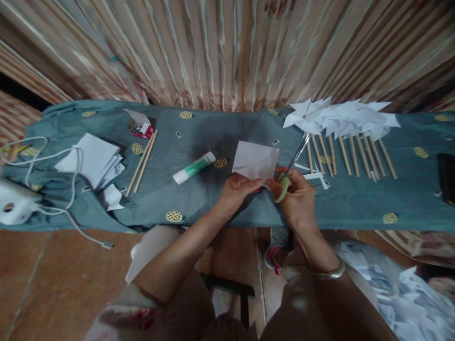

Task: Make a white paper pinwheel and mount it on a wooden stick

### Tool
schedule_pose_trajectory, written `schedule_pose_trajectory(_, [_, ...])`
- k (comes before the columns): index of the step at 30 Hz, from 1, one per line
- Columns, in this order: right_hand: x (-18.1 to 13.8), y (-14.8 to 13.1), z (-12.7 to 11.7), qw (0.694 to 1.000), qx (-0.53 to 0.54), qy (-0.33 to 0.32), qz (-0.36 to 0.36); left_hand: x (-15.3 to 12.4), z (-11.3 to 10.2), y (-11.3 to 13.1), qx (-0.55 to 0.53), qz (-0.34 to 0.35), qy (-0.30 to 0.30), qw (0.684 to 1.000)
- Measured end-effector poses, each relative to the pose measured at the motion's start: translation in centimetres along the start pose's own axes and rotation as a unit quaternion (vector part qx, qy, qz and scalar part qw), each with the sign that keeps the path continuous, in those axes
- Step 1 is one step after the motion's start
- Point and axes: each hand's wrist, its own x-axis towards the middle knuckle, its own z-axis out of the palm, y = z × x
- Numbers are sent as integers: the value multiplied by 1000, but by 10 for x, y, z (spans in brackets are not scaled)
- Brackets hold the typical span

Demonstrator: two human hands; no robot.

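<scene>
My left hand grips the lower edge of a white square of paper, thumb on top, just above the cloth. In my right hand is a pair of scissors with yellow-green handles, its metal blades pointing up and to the right, away from the paper. The fingertips of both hands meet near the paper's lower right corner, and my right fingers partly hide the handles. A green and white glue stick lies left of the paper. Thin white paper strips lie just right of the scissors.
Paper pinwheels on wooden sticks lie in a row at the right. Two loose sticks, a small red box of metal pieces and stacked paper lie left. A white cable trails over the left front edge. A phone-like dark object lies far right.
</scene>
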Motion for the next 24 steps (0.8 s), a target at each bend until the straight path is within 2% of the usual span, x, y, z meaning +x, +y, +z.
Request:
schedule_pose_trajectory(4, [0,2,3,999,26,-4,24,1,-2,-1,-37,-6,47,998])
schedule_pose_trajectory(9, [0,6,5,1000,22,-6,11,-1,0,3,-47,4,92,995])
schedule_pose_trajectory(17, [-5,6,3,998,15,-55,5,5,-5,7,-18,36,110,993])
schedule_pose_trajectory(20, [-10,4,-2,994,-20,-103,14,9,-11,14,-12,56,129,990])
schedule_pose_trajectory(24, [-17,1,-11,970,-30,-227,75,12,-17,26,-8,73,162,984])
